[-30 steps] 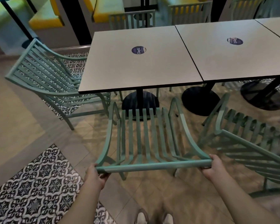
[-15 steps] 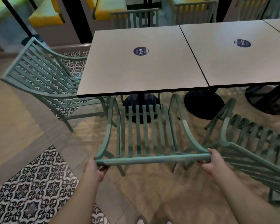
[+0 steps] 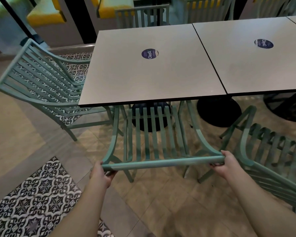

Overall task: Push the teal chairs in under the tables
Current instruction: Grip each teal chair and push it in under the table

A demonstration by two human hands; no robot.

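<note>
A teal slatted chair (image 3: pixel 154 134) stands in front of me, facing a grey square table (image 3: pixel 152 69). The front of its seat lies under the table's near edge. My left hand (image 3: pixel 100 174) grips the left end of its top back rail, and my right hand (image 3: pixel 226 165) grips the right end. A second teal chair (image 3: pixel 41 86) stands at the table's left side, angled outward. A third teal chair (image 3: pixel 270 161) stands to my right, out from the second grey table (image 3: pixel 256 65).
Black round pedestal bases (image 3: pixel 219 112) hold up the tables. More teal chairs (image 3: pixel 142 16) stand at the far side. Yellow benches (image 3: pixel 46 16) lie beyond. A patterned tile patch (image 3: pixel 32 199) covers the floor at lower left.
The chair in my hands has slid forward, so its seat front now sits under the table edge. I have stepped closer with it.
</note>
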